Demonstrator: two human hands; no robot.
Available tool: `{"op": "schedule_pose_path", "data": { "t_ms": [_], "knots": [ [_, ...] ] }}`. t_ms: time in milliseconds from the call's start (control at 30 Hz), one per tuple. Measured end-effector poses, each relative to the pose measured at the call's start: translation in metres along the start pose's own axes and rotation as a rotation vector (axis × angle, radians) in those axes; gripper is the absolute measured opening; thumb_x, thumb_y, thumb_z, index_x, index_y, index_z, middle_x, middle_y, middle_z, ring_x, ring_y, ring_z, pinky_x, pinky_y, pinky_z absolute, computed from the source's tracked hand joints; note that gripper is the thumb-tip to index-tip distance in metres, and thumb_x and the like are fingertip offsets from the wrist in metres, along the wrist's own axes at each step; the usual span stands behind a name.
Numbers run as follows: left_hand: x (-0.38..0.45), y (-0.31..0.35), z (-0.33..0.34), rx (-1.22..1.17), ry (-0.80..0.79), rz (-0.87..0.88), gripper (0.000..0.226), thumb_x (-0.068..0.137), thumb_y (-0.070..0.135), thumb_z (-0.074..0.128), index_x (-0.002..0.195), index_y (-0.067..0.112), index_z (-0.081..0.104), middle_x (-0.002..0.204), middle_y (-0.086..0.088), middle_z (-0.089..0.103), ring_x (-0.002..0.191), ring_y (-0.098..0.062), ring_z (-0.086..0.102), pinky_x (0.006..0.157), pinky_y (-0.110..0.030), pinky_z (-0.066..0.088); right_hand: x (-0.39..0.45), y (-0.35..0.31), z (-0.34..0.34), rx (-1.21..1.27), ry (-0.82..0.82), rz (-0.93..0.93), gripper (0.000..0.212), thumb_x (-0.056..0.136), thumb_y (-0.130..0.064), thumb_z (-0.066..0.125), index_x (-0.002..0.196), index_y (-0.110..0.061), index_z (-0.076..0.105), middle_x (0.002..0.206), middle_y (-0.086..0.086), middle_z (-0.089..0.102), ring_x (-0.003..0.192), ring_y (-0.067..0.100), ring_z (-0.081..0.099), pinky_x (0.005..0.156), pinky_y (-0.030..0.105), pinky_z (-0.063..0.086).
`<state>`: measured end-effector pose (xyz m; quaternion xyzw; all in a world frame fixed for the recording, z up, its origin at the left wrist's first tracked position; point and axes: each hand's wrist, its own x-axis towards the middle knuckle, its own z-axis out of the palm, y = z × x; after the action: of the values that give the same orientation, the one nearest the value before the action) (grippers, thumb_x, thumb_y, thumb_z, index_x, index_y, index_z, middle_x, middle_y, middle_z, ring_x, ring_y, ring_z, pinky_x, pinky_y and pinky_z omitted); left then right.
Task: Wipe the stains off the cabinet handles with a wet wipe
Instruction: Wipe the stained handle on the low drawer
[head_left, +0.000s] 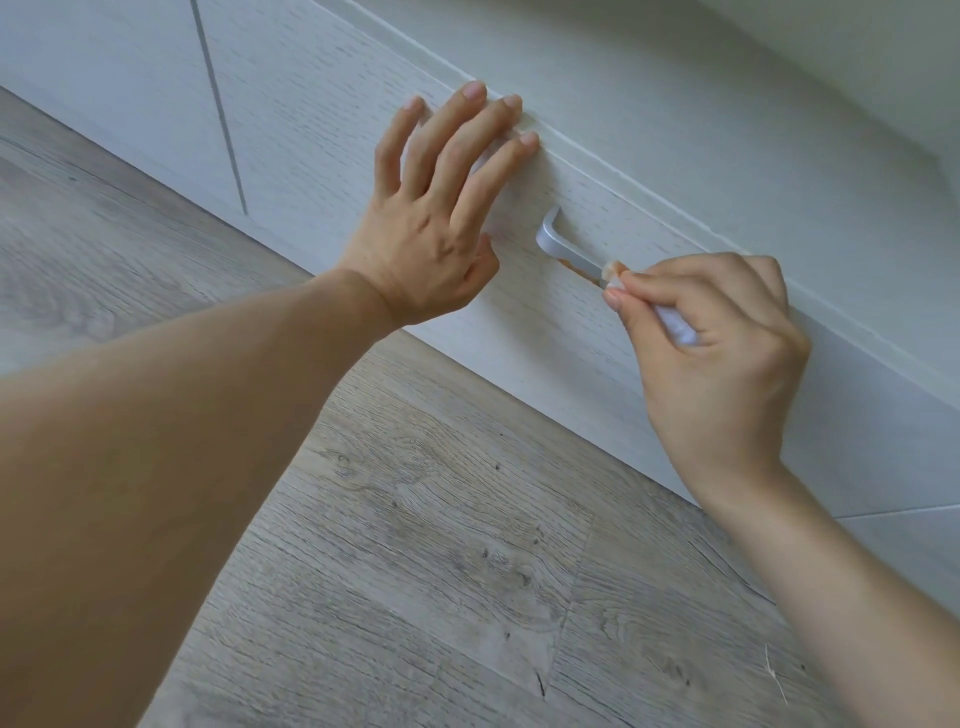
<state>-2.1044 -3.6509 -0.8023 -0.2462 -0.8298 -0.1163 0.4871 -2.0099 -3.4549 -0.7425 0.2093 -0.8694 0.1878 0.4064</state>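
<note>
A silver bar handle (563, 250) juts from a pale wood-grain cabinet front (322, 130), its left end bent square into the panel. A white wet wipe (670, 325) — bunched, its tip tinged brownish — presses against the bar's right stretch, covering it.

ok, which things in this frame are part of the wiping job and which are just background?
In the job:
- cabinet handle, silver, with an orange stain beneath it
- wet wipe, pinched in the right hand against the handle
- left hand, flat on the cabinet front

Background:
- wood-look floor
</note>
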Motion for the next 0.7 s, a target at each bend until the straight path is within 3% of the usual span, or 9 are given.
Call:
{"op": "schedule_pose_path", "data": {
  "t_ms": [333, 700],
  "knots": [
    [0.0, -0.003, 0.003, -0.005, 0.028, 0.018, 0.072, 0.069, 0.013, 0.059, 0.136, 0.008, 0.031, 0.138, -0.02, 0.046, 0.132, -0.032, 0.03, 0.106, -0.053, 0.025, 0.005, 0.006, 0.009, -0.075, 0.006, -0.202, 0.013, 0.086, 0.0, 0.069, 0.073, 0.003, 0.071, 0.067, 0.013, 0.064, 0.062, 0.031, 0.053, 0.065, 0.026, 0.039],
    [0.001, -0.001, 0.008, -0.016, 0.05, 0.007, 0.07, 0.07, 0.014, 0.055, 0.136, 0.008, 0.032, 0.137, -0.021, 0.046, 0.132, -0.033, 0.03, 0.106, -0.054, 0.025, 0.006, 0.003, 0.011, -0.072, 0.008, -0.144, 0.013, 0.086, 0.0, 0.069, 0.073, 0.003, 0.071, 0.069, 0.013, 0.063, 0.065, 0.03, 0.052, 0.068, 0.016, 0.034]
  ]
}}
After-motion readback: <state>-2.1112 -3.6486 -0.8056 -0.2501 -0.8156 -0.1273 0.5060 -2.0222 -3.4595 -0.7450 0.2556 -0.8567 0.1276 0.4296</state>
